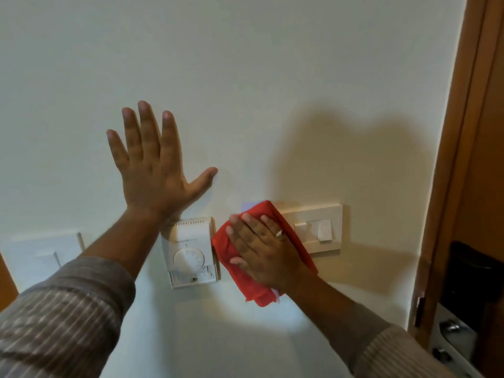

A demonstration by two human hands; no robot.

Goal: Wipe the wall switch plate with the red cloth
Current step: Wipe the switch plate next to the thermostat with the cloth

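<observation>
Right hand: the right hand (268,251) lies flat on the red cloth (275,214), fingers (246,222) extended and slightly spread, pressing the cloth against the wall (245,77) rather than pinching it.
Left hand: the left hand (152,165) is open, fingers fanned wide, palm toward the wall above the thermostat; it holds nothing.
Task object: the wall switch plate (326,227) sits to the right of the cloth; its left part is covered by cloth and hand, its rocker and right edge show bare.
Step in hand (judged): wiping has reached the plate's left side only; a good stroke would carry the cloth rightward with even, light pressure, so the rocker is not tripped.
Surroundings: the thermostat (191,252) hangs just beside the cloth's left edge; a wooden door frame (463,159) rises further right of the plate.
Obstruction (judged): a leftward return stroke could nudge the thermostat dial.
</observation>
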